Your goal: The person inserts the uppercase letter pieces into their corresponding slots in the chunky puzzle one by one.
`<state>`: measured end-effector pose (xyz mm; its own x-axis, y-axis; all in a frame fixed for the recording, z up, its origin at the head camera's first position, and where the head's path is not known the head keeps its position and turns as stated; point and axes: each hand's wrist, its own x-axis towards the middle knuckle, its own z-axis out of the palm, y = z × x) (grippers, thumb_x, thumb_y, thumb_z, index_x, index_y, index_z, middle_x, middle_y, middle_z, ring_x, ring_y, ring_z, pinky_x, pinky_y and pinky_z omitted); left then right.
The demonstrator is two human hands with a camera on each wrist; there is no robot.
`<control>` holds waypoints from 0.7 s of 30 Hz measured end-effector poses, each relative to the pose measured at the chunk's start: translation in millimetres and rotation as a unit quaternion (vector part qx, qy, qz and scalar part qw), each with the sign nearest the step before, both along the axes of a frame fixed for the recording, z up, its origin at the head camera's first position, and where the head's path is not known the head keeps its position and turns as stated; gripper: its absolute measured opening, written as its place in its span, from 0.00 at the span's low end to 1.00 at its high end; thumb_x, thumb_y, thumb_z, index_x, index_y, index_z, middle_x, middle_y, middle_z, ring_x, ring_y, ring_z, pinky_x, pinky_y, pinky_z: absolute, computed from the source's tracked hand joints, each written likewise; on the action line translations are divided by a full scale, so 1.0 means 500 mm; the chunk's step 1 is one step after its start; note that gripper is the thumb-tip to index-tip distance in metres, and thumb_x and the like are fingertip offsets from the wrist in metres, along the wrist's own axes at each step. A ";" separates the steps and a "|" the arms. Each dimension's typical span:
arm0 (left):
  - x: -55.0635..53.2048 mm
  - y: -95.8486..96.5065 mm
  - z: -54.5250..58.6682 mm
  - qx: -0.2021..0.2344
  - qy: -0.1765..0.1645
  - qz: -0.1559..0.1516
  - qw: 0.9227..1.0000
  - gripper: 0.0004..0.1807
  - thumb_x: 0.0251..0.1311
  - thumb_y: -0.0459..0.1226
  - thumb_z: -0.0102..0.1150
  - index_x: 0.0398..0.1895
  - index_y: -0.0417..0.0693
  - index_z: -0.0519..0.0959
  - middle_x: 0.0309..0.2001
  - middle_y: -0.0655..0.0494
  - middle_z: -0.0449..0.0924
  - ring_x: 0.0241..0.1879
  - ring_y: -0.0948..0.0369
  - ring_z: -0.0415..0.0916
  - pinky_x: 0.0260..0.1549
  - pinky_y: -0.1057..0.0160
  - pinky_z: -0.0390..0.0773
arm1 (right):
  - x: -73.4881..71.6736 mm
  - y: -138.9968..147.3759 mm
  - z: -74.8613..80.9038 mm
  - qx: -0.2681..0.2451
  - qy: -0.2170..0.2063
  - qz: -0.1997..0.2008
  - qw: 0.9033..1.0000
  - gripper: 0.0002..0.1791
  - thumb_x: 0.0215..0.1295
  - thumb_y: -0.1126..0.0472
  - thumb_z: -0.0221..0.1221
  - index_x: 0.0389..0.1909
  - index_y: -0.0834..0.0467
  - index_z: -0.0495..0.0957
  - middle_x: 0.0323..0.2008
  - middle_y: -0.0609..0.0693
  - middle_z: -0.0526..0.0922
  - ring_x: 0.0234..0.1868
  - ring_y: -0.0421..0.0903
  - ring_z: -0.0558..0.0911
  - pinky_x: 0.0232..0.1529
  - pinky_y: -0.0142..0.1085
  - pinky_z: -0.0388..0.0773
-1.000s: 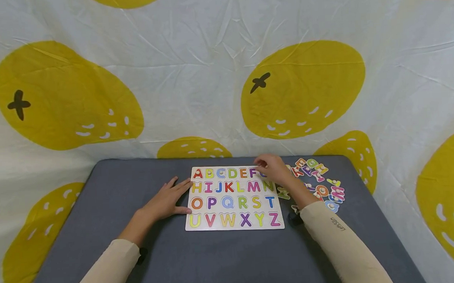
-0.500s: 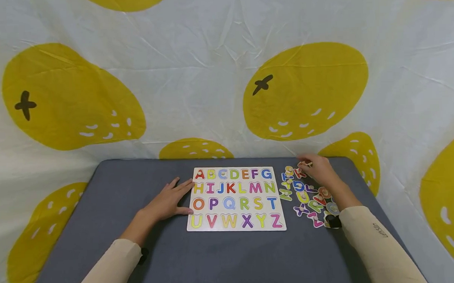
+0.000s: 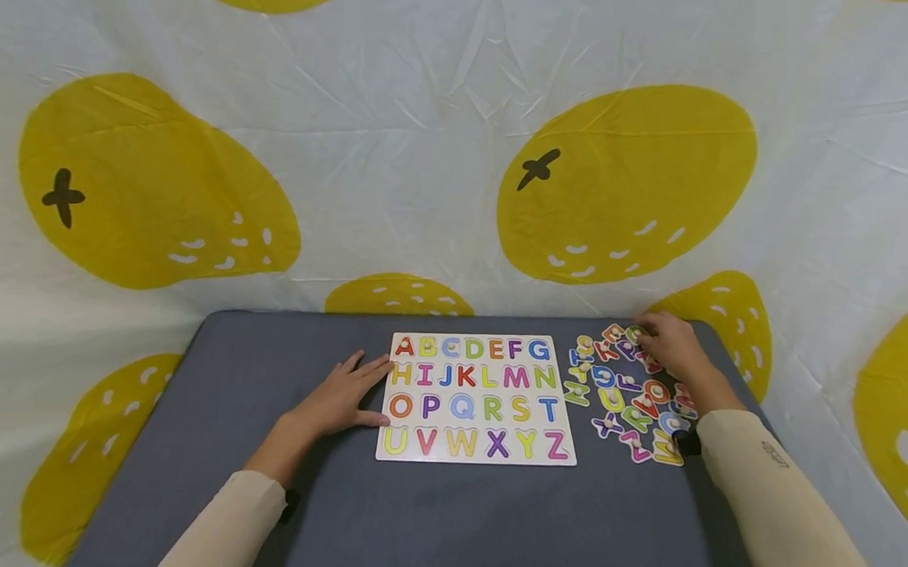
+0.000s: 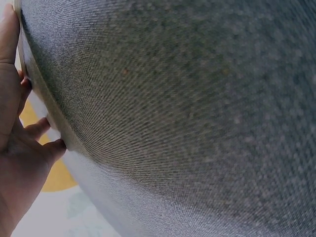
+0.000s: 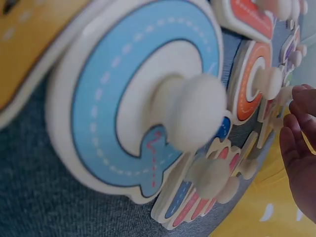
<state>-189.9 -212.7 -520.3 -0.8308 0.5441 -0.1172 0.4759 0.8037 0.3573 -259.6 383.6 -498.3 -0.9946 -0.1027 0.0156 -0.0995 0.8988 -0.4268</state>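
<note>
A white alphabet puzzle board (image 3: pixel 471 468) lies on the table, with knobbed A (image 3: pixel 404 346), B and C pieces in its top row. My left hand (image 3: pixel 340 401) rests at the board's left edge, fingers spread and thumb touching the rim. Over the loose letters at the right, my right hand (image 3: pixel 674 344) pinches a green letter piece (image 3: pixel 633 335) with bent fingers; its letter is partly covered. In the right wrist view, the fingers (image 5: pixel 302 103) meet a pale knob at the right edge. A light blue Q piece (image 5: pixel 94 113) fills the foreground there.
Loose wooden letters lie right of the board, among them a yellow U (image 3: pixel 611 400), a purple X (image 3: pixel 607 426) and a yellow W (image 3: pixel 666 449). A grey cloth covers the table (image 3: pixel 462 525). Behind hangs a white curtain (image 3: pixel 398 194) with yellow fruit shapes.
My right hand has moved right from the board's top row to the loose letters, then slightly further right to the green piece. The left hand has stayed at the board's edge.
</note>
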 end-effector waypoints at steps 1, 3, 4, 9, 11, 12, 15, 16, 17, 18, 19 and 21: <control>0.000 0.000 0.000 0.000 -0.001 0.000 1.000 0.55 0.56 0.65 0.67 0.83 0.56 0.57 0.83 0.55 0.54 0.81 0.35 0.44 0.72 0.27 0.52 | -0.001 0.002 -0.003 0.001 -0.003 -0.002 1.000 0.16 0.73 0.64 0.60 0.56 0.68 0.81 0.54 0.69 0.78 0.54 0.67 0.75 0.63 0.67 0.67; 0.001 0.001 0.000 0.001 -0.003 0.000 1.000 0.55 0.56 0.65 0.67 0.83 0.57 0.57 0.83 0.55 0.54 0.81 0.35 0.44 0.73 0.27 0.52 | -0.003 0.003 -0.009 0.007 -0.001 -0.001 1.000 0.15 0.73 0.65 0.60 0.54 0.67 0.82 0.53 0.69 0.79 0.53 0.66 0.75 0.61 0.65 0.68; 0.002 0.001 0.000 0.003 -0.004 0.001 1.000 0.55 0.56 0.65 0.67 0.83 0.57 0.57 0.83 0.55 0.54 0.81 0.35 0.44 0.73 0.27 0.52 | -0.002 0.003 -0.010 0.011 0.003 -0.001 1.000 0.14 0.72 0.65 0.60 0.54 0.67 0.82 0.52 0.70 0.79 0.52 0.66 0.75 0.60 0.65 0.69; 0.003 0.000 -0.002 0.003 -0.004 0.001 1.000 0.55 0.56 0.66 0.67 0.83 0.57 0.57 0.82 0.55 0.54 0.81 0.35 0.44 0.73 0.27 0.52 | -0.003 -0.002 -0.021 0.017 0.004 -0.013 1.000 0.13 0.72 0.66 0.59 0.52 0.69 0.81 0.50 0.69 0.79 0.48 0.64 0.75 0.58 0.64 0.72; 0.003 -0.001 -0.003 0.001 -0.005 0.001 1.000 0.55 0.56 0.66 0.66 0.83 0.58 0.56 0.83 0.56 0.54 0.81 0.36 0.44 0.73 0.28 0.52 | -0.003 -0.002 -0.022 0.020 -0.003 -0.019 1.000 0.13 0.72 0.66 0.59 0.52 0.69 0.81 0.49 0.69 0.79 0.47 0.64 0.75 0.58 0.64 0.72; 0.003 -0.001 -0.004 0.001 -0.003 -0.001 1.000 0.55 0.56 0.66 0.66 0.83 0.58 0.56 0.83 0.56 0.54 0.81 0.35 0.44 0.73 0.27 0.52 | -0.003 -0.002 -0.021 0.022 -0.003 -0.020 1.000 0.13 0.73 0.66 0.59 0.52 0.69 0.81 0.49 0.69 0.79 0.47 0.64 0.75 0.58 0.64 0.73; 0.003 -0.001 -0.004 0.003 -0.001 -0.004 1.000 0.55 0.56 0.66 0.66 0.83 0.58 0.56 0.83 0.55 0.54 0.81 0.35 0.44 0.72 0.27 0.52 | -0.004 -0.001 -0.014 0.026 0.003 -0.019 0.999 0.13 0.73 0.66 0.59 0.52 0.69 0.81 0.47 0.68 0.81 0.45 0.63 0.76 0.56 0.63 0.74; 0.003 0.000 -0.004 0.003 -0.001 -0.004 1.000 0.55 0.57 0.66 0.66 0.83 0.58 0.56 0.83 0.55 0.54 0.81 0.35 0.44 0.72 0.27 0.52 | -0.004 -0.001 -0.011 0.027 0.008 -0.017 0.999 0.12 0.73 0.66 0.58 0.52 0.69 0.81 0.47 0.68 0.81 0.45 0.63 0.77 0.56 0.63 0.74; 0.003 0.000 -0.004 0.005 0.000 -0.004 1.000 0.55 0.57 0.65 0.66 0.83 0.57 0.57 0.83 0.55 0.54 0.81 0.35 0.44 0.72 0.27 0.52 | -0.004 -0.002 -0.007 0.028 0.013 -0.014 0.999 0.12 0.73 0.66 0.58 0.52 0.69 0.81 0.47 0.68 0.82 0.45 0.64 0.78 0.56 0.64 0.74; 0.002 0.000 -0.004 0.005 0.002 -0.005 1.000 0.54 0.57 0.65 0.66 0.83 0.56 0.57 0.82 0.54 0.54 0.81 0.34 0.44 0.72 0.27 0.52 | -0.004 -0.004 -0.003 0.026 0.015 -0.013 0.999 0.12 0.74 0.66 0.59 0.52 0.69 0.81 0.46 0.68 0.82 0.46 0.64 0.78 0.56 0.64 0.74; 0.002 -0.001 -0.004 0.004 0.001 -0.003 1.000 0.54 0.57 0.65 0.67 0.83 0.56 0.57 0.83 0.54 0.54 0.81 0.35 0.44 0.72 0.27 0.52 | -0.003 -0.007 0.002 0.024 0.016 -0.011 1.000 0.12 0.74 0.66 0.59 0.52 0.69 0.81 0.46 0.68 0.82 0.46 0.63 0.78 0.56 0.64 0.74; 0.000 -0.001 -0.004 0.002 0.001 0.000 1.000 0.55 0.57 0.65 0.67 0.83 0.56 0.56 0.83 0.54 0.54 0.81 0.35 0.44 0.73 0.28 0.52 | -0.001 -0.015 0.012 0.022 0.020 -0.006 1.000 0.12 0.74 0.65 0.60 0.52 0.68 0.81 0.46 0.67 0.82 0.46 0.63 0.78 0.56 0.64 0.74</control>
